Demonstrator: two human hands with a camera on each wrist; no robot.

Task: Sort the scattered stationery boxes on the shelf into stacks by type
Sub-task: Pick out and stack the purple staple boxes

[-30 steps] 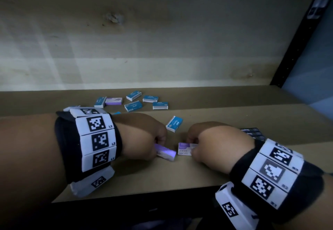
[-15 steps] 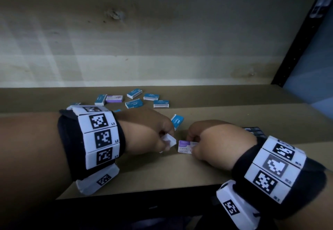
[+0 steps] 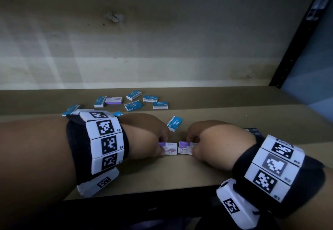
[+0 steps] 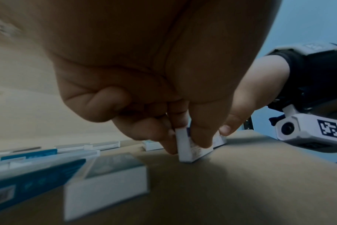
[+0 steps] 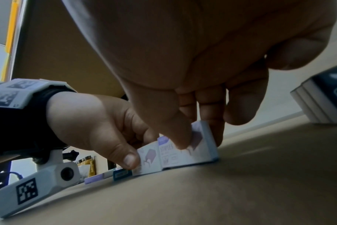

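Note:
Two small purple-and-white staple boxes lie side by side near the front of the brown shelf point(image 3: 180, 172). My left hand point(image 3: 163, 146) pinches the left box point(image 3: 170, 149) between thumb and fingers; in the left wrist view that box point(image 4: 192, 150) rests flat on the shelf. My right hand point(image 3: 191, 147) pinches the right box point(image 3: 184, 148), and in the right wrist view the thumb presses its top point(image 5: 185, 150). The two boxes touch edge to edge. Several blue staple boxes point(image 3: 133, 105) and one more purple box point(image 3: 113, 100) lie scattered farther back.
One blue box point(image 3: 174, 123) lies tilted just behind my hands. A stack of dark boxes point(image 3: 253, 131) sits behind my right wrist. The shelf's back wall point(image 3: 144, 40) is pale wood, and a black upright point(image 3: 295, 36) stands at the right.
My left hand has turned its purple box from a tilted, on-edge pose to flat and brought it right, up against the box my right hand holds. The right hand stayed put.

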